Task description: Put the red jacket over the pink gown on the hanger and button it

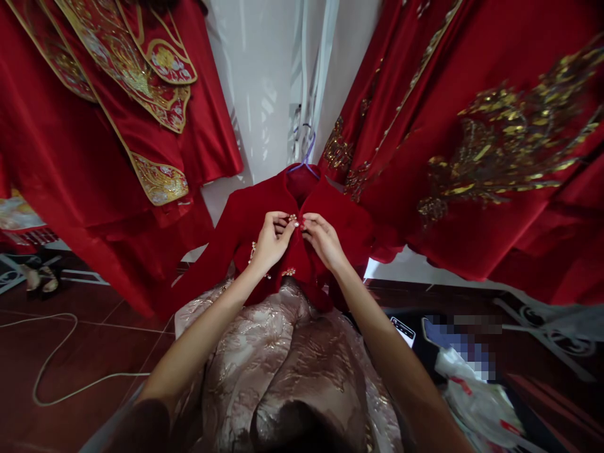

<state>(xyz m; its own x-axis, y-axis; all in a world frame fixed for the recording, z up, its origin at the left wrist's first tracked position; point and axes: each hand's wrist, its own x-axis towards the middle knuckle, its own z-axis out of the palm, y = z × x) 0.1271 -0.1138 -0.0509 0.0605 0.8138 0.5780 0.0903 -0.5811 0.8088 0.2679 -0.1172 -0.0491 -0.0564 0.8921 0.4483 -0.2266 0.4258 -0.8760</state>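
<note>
A red jacket (255, 204) with a stand collar hangs in front of me on a purple hanger (307, 154). My left hand (275, 238) pinches a gold flower-shaped button with a pearl (292, 220) at the upper front opening. My right hand (323, 238) has its thumb and fingers closed on the opposite front edge of the jacket, right beside that button. Lower on the front sits another gold ornament (289, 272). A beaded gold trim (253, 251) shows next to my left wrist. Shiny pinkish brocade fabric (283, 352) lies below the jacket.
Red embroidered garments (160, 113) hang at the left, and a red gown with gold sequins (491, 151) hangs at the right. A white metal stand (314, 63) rises behind the jacket. On the floor are a cable (75, 327) and shoes (42, 277). A phone (403, 330) and plastic bags (486, 409) lie right.
</note>
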